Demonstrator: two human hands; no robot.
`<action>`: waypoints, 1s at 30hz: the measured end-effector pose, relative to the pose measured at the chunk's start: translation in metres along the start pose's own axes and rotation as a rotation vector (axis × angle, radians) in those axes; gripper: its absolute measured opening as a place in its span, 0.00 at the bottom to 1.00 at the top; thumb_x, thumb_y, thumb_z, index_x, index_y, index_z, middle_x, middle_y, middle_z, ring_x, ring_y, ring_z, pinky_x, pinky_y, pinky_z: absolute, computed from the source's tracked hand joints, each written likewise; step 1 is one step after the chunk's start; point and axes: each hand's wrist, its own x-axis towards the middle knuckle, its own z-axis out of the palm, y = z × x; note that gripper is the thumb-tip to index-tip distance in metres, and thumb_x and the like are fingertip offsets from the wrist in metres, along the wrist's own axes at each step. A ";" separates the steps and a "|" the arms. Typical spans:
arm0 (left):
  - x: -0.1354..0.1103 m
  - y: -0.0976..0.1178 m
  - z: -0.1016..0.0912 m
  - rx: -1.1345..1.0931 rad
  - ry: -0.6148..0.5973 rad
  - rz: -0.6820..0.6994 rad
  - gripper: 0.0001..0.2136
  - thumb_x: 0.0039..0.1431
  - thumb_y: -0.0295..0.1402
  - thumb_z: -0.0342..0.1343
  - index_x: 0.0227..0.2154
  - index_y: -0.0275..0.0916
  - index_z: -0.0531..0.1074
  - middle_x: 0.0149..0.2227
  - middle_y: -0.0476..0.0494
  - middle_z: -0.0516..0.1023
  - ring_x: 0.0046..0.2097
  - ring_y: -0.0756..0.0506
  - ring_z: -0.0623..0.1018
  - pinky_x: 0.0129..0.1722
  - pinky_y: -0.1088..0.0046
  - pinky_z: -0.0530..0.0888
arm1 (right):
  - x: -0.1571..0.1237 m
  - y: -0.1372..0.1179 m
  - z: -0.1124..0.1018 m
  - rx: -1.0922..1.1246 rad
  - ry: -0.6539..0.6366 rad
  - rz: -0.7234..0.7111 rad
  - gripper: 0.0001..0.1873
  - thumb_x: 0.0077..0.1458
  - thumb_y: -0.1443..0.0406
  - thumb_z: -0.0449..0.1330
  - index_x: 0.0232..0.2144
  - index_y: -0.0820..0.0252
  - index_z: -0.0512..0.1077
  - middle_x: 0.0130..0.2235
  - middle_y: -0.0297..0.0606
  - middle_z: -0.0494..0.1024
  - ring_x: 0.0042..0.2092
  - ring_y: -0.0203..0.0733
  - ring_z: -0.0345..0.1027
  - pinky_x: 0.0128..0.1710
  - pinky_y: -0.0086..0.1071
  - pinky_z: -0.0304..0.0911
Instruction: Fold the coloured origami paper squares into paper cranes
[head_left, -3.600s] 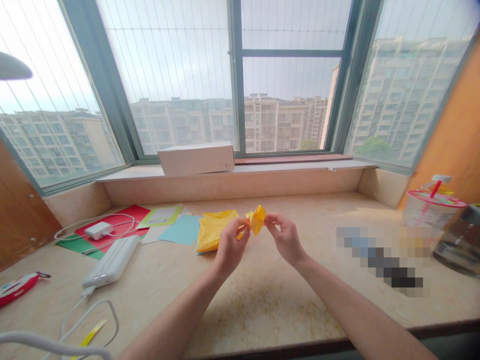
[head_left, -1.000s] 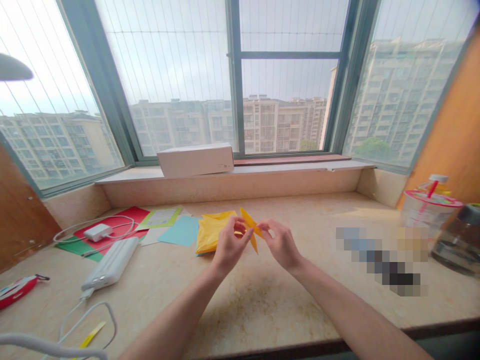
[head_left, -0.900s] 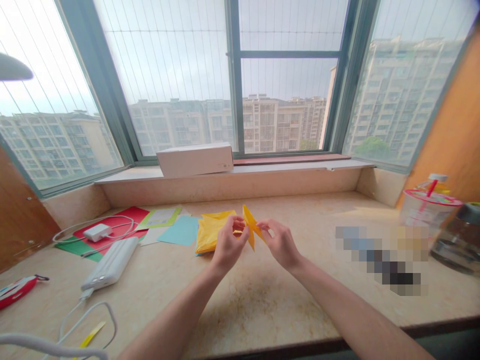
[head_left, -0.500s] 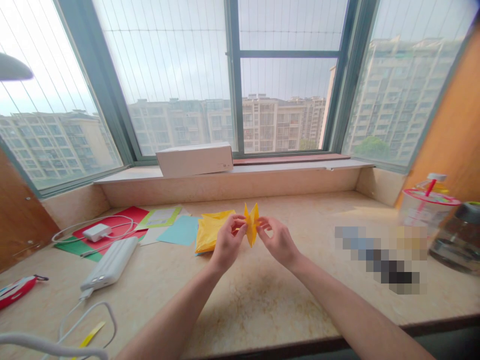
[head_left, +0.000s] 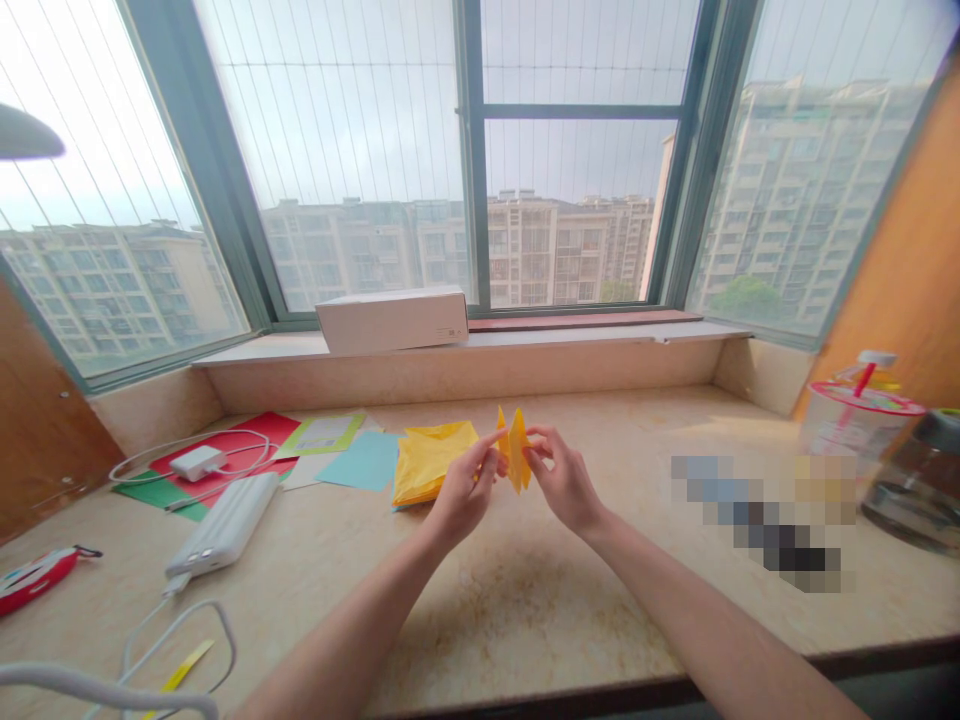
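The left hand and right hand are half-closed, a folded yellow paper pinched between their fingertips above the desk. Being light and soft, it is best held gently along its creases. A yellow stack lies just beyond.

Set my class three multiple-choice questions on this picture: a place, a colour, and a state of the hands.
1. Where is the white cardboard box?
A. On the floor
B. On the window sill
C. In the plastic cup

2. What colour is the folded paper between the left hand and right hand?
A. Red
B. Green
C. Yellow

3. How are both hands placed?
A. Raised, pinching the paper
B. Flat on the counter
C. Around the plastic cup

Answers: 1 B, it sits on the sill under the window. 2 C, the paper shows yellow. 3 A, both are lifted, holding it.
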 end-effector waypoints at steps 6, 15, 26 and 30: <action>0.002 -0.001 -0.005 0.266 0.117 0.159 0.17 0.68 0.34 0.43 0.55 0.45 0.69 0.49 0.39 0.70 0.46 0.45 0.74 0.47 0.67 0.72 | -0.001 0.001 0.003 0.054 -0.029 -0.032 0.09 0.64 0.57 0.53 0.42 0.55 0.66 0.38 0.39 0.81 0.41 0.43 0.78 0.43 0.37 0.72; 0.002 0.007 -0.009 0.319 0.041 0.208 0.10 0.66 0.31 0.46 0.33 0.39 0.71 0.34 0.45 0.74 0.36 0.47 0.73 0.38 0.73 0.69 | -0.001 -0.002 0.003 -0.079 -0.036 -0.102 0.15 0.60 0.62 0.57 0.49 0.56 0.66 0.45 0.43 0.79 0.46 0.45 0.75 0.49 0.43 0.69; 0.002 0.004 -0.012 0.446 0.063 0.224 0.10 0.65 0.31 0.47 0.35 0.40 0.75 0.33 0.45 0.75 0.35 0.46 0.74 0.38 0.72 0.70 | -0.001 -0.005 0.000 -0.076 -0.105 -0.164 0.10 0.61 0.63 0.56 0.44 0.56 0.71 0.45 0.42 0.79 0.48 0.47 0.72 0.52 0.43 0.65; 0.003 0.001 -0.013 0.449 0.149 0.187 0.11 0.66 0.33 0.47 0.40 0.40 0.76 0.35 0.44 0.77 0.37 0.46 0.76 0.39 0.71 0.71 | -0.002 -0.002 0.000 -0.076 -0.106 -0.195 0.06 0.61 0.63 0.56 0.40 0.55 0.69 0.45 0.41 0.78 0.49 0.46 0.72 0.53 0.43 0.64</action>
